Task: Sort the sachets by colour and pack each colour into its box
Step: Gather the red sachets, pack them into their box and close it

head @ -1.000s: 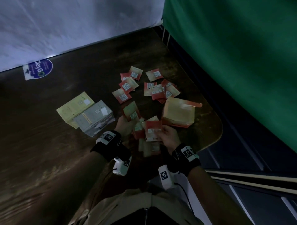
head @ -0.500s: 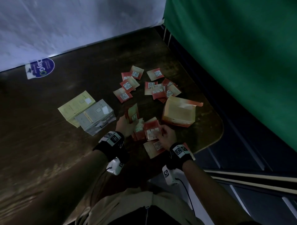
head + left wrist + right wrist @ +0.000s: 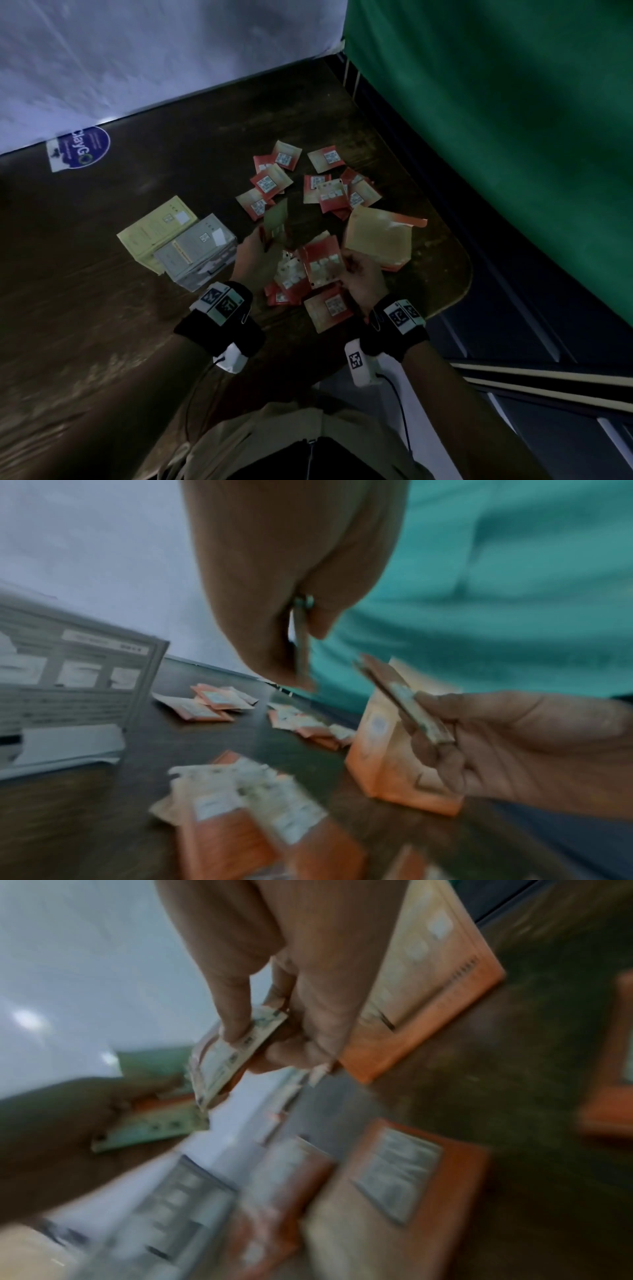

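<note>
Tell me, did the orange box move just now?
No. The orange box lies in the same spot by the table's rounded corner as before.

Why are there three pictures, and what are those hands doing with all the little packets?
No machine here: a person wears three cameras, one on the head and one on each wrist. The head picture looks down at a dark table. Loose orange sachets lie scattered on it. On the table's right is an open orange box, and on its left a grey box beside a yellow box. The right hand pinches a small stack of orange sachets. The left hand pinches a greenish sachet. The wrist pictures show those same hands from up close, which is why they look blurry.
</note>
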{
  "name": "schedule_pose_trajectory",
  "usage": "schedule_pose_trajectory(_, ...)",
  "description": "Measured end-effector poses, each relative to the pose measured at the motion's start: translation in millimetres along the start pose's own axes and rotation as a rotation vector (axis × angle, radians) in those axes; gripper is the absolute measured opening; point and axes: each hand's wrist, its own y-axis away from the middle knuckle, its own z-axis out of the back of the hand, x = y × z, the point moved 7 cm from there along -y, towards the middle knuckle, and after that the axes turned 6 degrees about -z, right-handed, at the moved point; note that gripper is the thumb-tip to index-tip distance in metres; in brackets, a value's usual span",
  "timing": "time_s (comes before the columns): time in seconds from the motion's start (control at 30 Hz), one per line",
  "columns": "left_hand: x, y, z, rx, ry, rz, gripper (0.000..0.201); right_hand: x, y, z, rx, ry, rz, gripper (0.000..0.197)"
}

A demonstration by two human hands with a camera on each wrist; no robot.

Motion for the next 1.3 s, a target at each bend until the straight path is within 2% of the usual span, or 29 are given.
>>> schedule_pose_trajectory(0.1, -5, 11, -16, 0.138, 0.444, 0.035, 0.03, 10, 13, -6, 0.081, -0.212, -0.014, 0.013)
schedule_pose_trajectory(0.17, -5, 19, -26, 0.205, 0.552, 0.137, 0.029, 11, 17, -9, 0.088, -0.245, -0.017, 0.014)
schedule_pose_trajectory(0.23, -4, 24, -31, 0.231, 0.561, 0.212, 0.021, 10, 18, -12, 0.056, -0.2, -0.017, 0.016)
schedule_pose_trajectory(0.33, 4, 30, -35, 0.246, 0.543, 0.306, 0.036, 10, 20, -19, -0.001, -0.01, -0.044, 0.023)
schedule_pose_trajectory(0.37, 9, 30, -36, 0.25, 0.487, 0.3, 0.035, 13, 22, -23, 0.013, 0.056, -0.045, 0.026)
schedule_pose_trajectory(0.47, 18, 25, -34, 0.25, 0.321, 0.225, 0.016, 21, 28, -29, 0.119, 0.371, 0.029, 0.031)
schedule_pose_trajectory(0.53, 23, 23, -33, 0.272, 0.271, 0.206, 0.011, 21, 30, -11, 0.069, 0.575, 0.063, 0.029)
schedule_pose_trajectory(0.6, 23, 23, -33, 0.31, 0.294, 0.201, 0.015, 10, 31, 22, -0.038, 0.72, -0.017, 0.028)
schedule_pose_trajectory(0.63, 22, 24, -34, 0.345, 0.336, 0.204, 0.028, 0, 33, 40, -0.077, 0.783, -0.097, 0.031)
schedule_pose_trajectory(0.7, 15, 29, -41, 0.447, 0.43, 0.181, 0.057, -25, 42, 69, -0.099, 0.879, -0.304, 0.047)
schedule_pose_trajectory(0.77, 13, 31, -47, 0.491, 0.451, 0.165, 0.06, -45, 51, 83, -0.103, 0.942, -0.444, 0.069)
schedule_pose_trajectory(0.83, 16, 30, -52, 0.468, 0.469, 0.199, 0.048, -50, 55, 82, -0.122, 0.934, -0.469, 0.074)
schedule_pose_trajectory(0.93, 30, 26, -56, 0.416, 0.486, 0.278, 0.03, -44, 56, 73, -0.134, 0.848, -0.439, 0.061)
schedule_pose_trajectory(1.03, 39, 24, -57, 0.415, 0.476, 0.303, 0.031, -40, 56, 67, -0.147, 0.73, -0.416, 0.051)
schedule_pose_trajectory(1.17, 36, 22, -51, 0.395, 0.496, 0.263, 0.031, -33, 51, 61, -0.101, 0.662, -0.351, 0.035)
schedule_pose_trajectory(1.27, 37, 22, -45, 0.349, 0.576, 0.284, 0.007, -13, 47, 44, -0.031, 0.566, -0.232, 0.041)
schedule_pose_trajectory(1.3, 39, 23, -45, 0.345, 0.603, 0.322, 0.012, -6, 45, 35, -0.008, 0.551, -0.193, 0.047)
